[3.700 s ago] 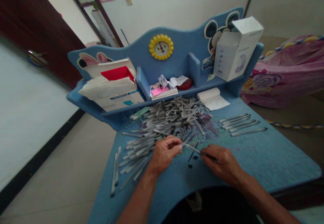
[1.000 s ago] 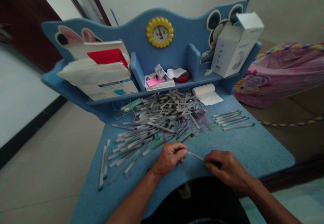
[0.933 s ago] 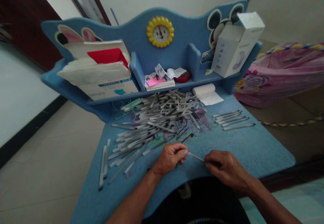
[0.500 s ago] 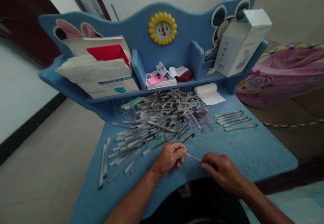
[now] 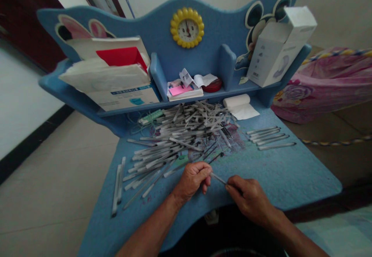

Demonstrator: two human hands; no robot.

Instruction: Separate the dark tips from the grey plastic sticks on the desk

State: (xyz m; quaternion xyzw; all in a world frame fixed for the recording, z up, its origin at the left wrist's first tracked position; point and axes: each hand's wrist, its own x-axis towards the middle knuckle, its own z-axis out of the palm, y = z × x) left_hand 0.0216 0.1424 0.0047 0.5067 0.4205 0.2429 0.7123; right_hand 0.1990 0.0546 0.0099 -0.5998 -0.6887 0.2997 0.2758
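Observation:
Near the front edge of the blue desk (image 5: 293, 175), both hands are closed on one slim translucent pen (image 5: 218, 178). My left hand (image 5: 193, 180) pinches its far left end, and my right hand (image 5: 250, 198) grips the other end, with the thumb along it. Only the middle of the pen shows; its ends are hidden in my fingers. Beyond my hands lies a large loose pile of similar pens (image 5: 188, 125), many with dark ends. Several finished-looking pens (image 5: 273, 137) form a row on the right, and two more pens (image 5: 118, 187) lie at the left edge.
Along the back runs a blue shelf with a yellow flower clock (image 5: 187, 28). It holds papers and a mask box (image 5: 128, 98), a notepad stack (image 5: 184, 93) and a white carton (image 5: 270, 57). A paper roll (image 5: 241, 106) lies on the desk. Pink cloth (image 5: 331, 90) hangs at right.
My right hand has shifted slightly left, toward my left hand, with the pen still between them. The view has tilted a little; the pens on the desk look unmoved.

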